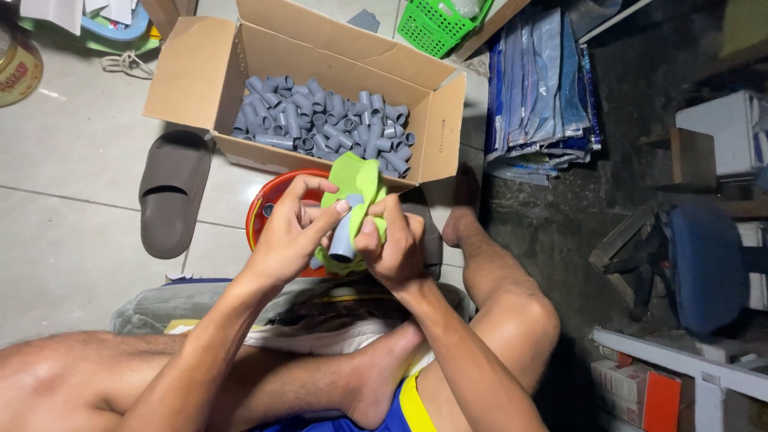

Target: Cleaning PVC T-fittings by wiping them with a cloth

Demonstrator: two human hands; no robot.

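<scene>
Pale tiled floor [72,152], dim right side, blue office chair [704,268], perhaps white shelving [688,368]

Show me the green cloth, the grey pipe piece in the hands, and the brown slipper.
green cloth [358,178], head view, on the upper fold above the fingers.
grey pipe piece [344,238], head view, on its side wall.
brown slipper [170,192], head view, on the strap.

The floor of pale grey glossy tiles [72,160] carries most of it — an open brown cardboard box [200,72] heaped with short grey plastic pipe pieces [324,120], and just beside its left corner a brown rubber slipper [172,192]. A round red plastic basin [268,210] sits in front of the box; a green plastic basket [436,24] stands behind — near stacked blue plastic-wrapped packets [540,80] on darker ground.
</scene>
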